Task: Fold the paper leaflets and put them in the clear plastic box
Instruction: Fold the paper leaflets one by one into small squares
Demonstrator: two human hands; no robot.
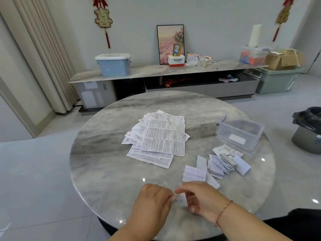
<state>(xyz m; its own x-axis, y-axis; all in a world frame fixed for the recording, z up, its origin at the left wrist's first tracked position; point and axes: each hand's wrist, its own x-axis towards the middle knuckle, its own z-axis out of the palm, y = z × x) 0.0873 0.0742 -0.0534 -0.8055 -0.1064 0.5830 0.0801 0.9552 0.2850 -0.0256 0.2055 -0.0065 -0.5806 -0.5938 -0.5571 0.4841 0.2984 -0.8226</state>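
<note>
Both hands — left hand (152,197) and right hand (199,199) — pinched one small leaflet (180,200) over the tabletop (104,162); a loose crease could spring open before reaching the clear plastic box (239,133)

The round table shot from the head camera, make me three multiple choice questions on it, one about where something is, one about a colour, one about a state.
1. Where is the clear plastic box relative to the pile of unfolded leaflets?
A. To its right
B. To its left
C. On top of it

2. What colour is the lidded bin on the low cabinet?
A. Red
B. Light blue
C. Black

3. What are the hands doing?
A. Both resting flat on the table
B. Both pinching a small leaflet
C. Lifting the box

Answers:
1 A, the box sits at the table's right edge.
2 B, its body is pale blue.
3 B, the left hand and right hand meet on the paper.
</note>
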